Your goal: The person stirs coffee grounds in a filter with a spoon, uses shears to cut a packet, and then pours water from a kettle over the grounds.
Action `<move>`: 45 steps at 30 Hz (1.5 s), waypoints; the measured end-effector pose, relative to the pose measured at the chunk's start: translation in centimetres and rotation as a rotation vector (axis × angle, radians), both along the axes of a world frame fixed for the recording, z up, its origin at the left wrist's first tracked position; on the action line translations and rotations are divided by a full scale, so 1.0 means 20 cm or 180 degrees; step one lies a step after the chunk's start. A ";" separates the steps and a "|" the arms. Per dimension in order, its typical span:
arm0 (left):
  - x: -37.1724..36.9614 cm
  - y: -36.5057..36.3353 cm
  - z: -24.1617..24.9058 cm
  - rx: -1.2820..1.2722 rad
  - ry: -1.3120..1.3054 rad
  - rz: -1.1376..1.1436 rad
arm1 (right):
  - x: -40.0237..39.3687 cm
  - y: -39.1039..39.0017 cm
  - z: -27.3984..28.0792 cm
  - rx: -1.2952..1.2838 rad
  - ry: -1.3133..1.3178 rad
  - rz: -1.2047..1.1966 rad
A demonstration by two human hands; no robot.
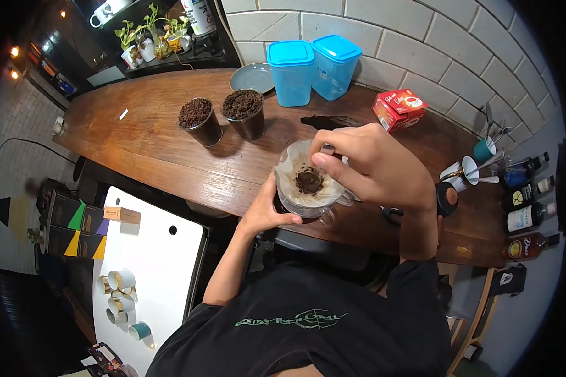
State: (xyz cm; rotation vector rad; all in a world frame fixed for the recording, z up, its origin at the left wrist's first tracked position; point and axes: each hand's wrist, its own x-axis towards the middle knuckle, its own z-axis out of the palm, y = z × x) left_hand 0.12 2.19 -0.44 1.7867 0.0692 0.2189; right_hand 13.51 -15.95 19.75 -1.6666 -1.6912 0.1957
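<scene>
A clear coffee dripper with a white paper filter stands over a glass server with dark liquid. Wet brown coffee grounds lie at the bottom of the filter and speckle its wall. My left hand is closed around the near left side of the server, thumb in front below the dripper. Above the filter, my right hand pinches a spoon; its metal handle end shows between thumb and forefinger, and its lower part is hidden. The dripper's handle points right.
Behind stand two glasses of dark grounds, a grey plate, two blue-lidded containers and a red box. Bottles and a mug line the right. Several cups sit on a white surface at left.
</scene>
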 end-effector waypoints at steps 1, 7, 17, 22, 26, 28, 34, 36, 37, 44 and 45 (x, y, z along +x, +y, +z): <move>0.00 0.00 0.01 -0.0007 0.0004 -0.0008 | 0.01 0.00 -0.01 0.0054 -0.0174 -0.0115; 0.00 0.00 0.02 -0.0154 -0.0033 -0.0036 | -0.04 0.00 0.00 0.0419 -0.0203 -0.0362; 0.01 -0.01 0.03 -0.0138 -0.0093 -0.0042 | -0.06 -0.01 0.01 0.0555 -0.0497 -0.0671; 0.01 -0.01 0.00 -0.0068 -0.0118 -0.0003 | -0.08 0.01 -0.03 0.0378 -0.0535 -0.0551; 0.01 -0.01 0.01 -0.0163 -0.0186 0.0020 | -0.10 -0.01 0.01 0.0450 -0.0442 -0.0562; 0.01 -0.02 0.03 -0.0180 -0.0174 0.0004 | -0.11 -0.02 0.02 0.0447 -0.0399 -0.0542; 0.01 -0.01 0.01 -0.0173 -0.0150 0.0007 | -0.08 0.00 0.00 0.0255 -0.0397 -0.0497; 0.01 0.00 -0.03 -0.0101 -0.0147 0.0015 | -0.07 0.00 0.00 0.0279 -0.0494 -0.0576; 0.01 0.00 -0.02 -0.0108 -0.0144 0.0026 | -0.07 -0.01 0.01 0.0393 -0.0471 -0.0535; 0.00 -0.01 0.01 -0.0192 -0.0020 -0.0028 | -0.06 0.02 -0.02 0.0270 -0.0359 -0.0364; 0.00 -0.01 0.02 -0.0255 -0.0013 -0.0065 | -0.07 0.01 -0.01 0.0284 -0.0364 -0.0345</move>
